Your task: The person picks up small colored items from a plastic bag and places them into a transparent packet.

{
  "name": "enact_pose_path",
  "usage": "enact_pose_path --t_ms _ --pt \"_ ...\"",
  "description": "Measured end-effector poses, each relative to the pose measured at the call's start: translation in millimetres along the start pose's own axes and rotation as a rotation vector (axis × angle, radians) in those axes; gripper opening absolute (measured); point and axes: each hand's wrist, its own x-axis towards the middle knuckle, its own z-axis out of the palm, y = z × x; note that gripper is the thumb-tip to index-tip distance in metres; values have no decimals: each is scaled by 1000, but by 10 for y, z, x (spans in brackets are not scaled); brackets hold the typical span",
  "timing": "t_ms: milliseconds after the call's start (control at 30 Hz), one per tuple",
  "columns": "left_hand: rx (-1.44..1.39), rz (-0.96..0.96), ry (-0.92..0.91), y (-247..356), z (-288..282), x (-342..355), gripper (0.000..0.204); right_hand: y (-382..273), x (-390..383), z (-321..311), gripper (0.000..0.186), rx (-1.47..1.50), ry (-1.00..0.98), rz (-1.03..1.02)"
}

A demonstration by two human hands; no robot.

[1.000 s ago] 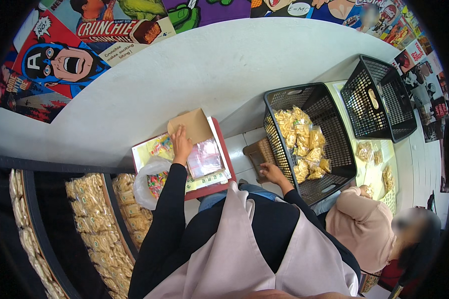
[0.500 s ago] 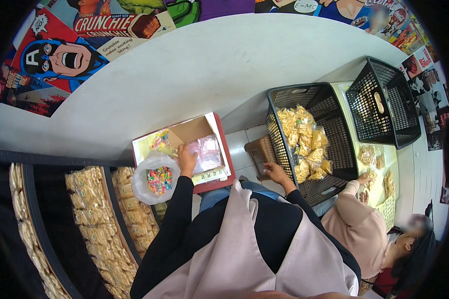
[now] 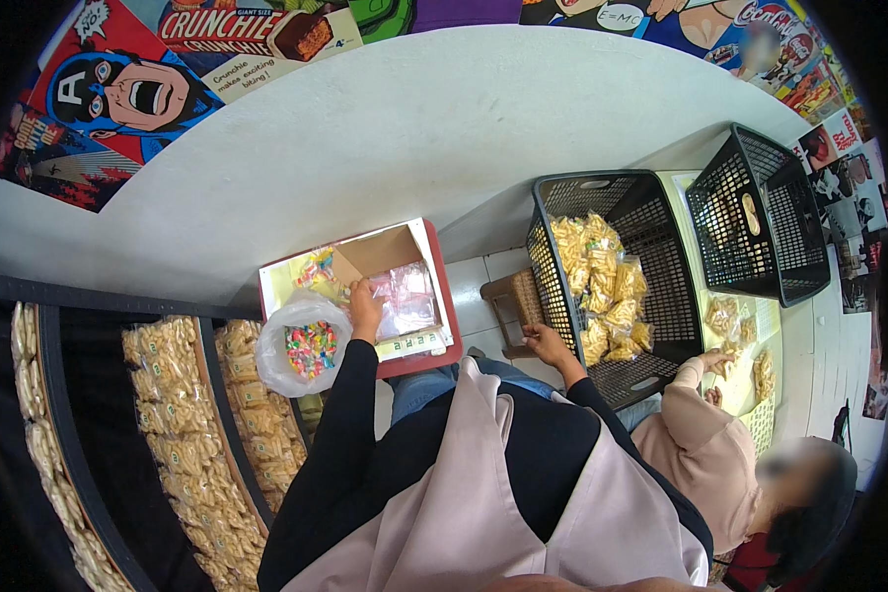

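Observation:
My left hand (image 3: pixel 365 311) is over the cardboard box (image 3: pixel 393 243), fingers curled at the edge of a pile of clear, pinkish plastic packets (image 3: pixel 406 298). What the fingertips hold, if anything, cannot be made out. Colourful wrapped sweets (image 3: pixel 315 266) lie on the box's left side. Against the box's near-left corner rests a white plastic bag (image 3: pixel 274 357) of bright, multicoloured sweets (image 3: pixel 311 348). My right hand (image 3: pixel 550 347) hangs beside the large black crate (image 3: pixel 675 266), fingers loosely apart and nothing visible in them. Bagged yellow snacks (image 3: pixel 607 286) fill the crate's left part.
The box sits on a red-edged surface (image 3: pixel 451 321). A brown stool (image 3: pixel 511 306) stands by the crate. At right, a co-worker (image 3: pixel 701 454) handles snack bags on a yellow-covered table (image 3: pixel 768 340) holding another black crate (image 3: pixel 760 212). Racks of packed snacks (image 3: pixel 183 434) stand at left.
My left hand has drawn slightly back and left over the box, its fingers more curled. My right hand stays beside the crate. The co-worker's head has shifted, and the view has tilted slightly.

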Motion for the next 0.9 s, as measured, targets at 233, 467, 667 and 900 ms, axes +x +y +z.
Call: enact_pose_path --t_ms 233,467,667,900 --pt "-169 32 -95 -143 -20 29 24 -103 -13 76 38 -6 -6 -24" --pt "-220 -152 -334 -33 -120 74 29 -232 69 201 38 -12 19 -52" --pt "-536 -264 -365 38 -360 -15 35 -600 108 497 37 36 30 -98" --pt "-854 -338 -678 290 -538 -219 38 -1591 22 886 40 361 -171 -158"
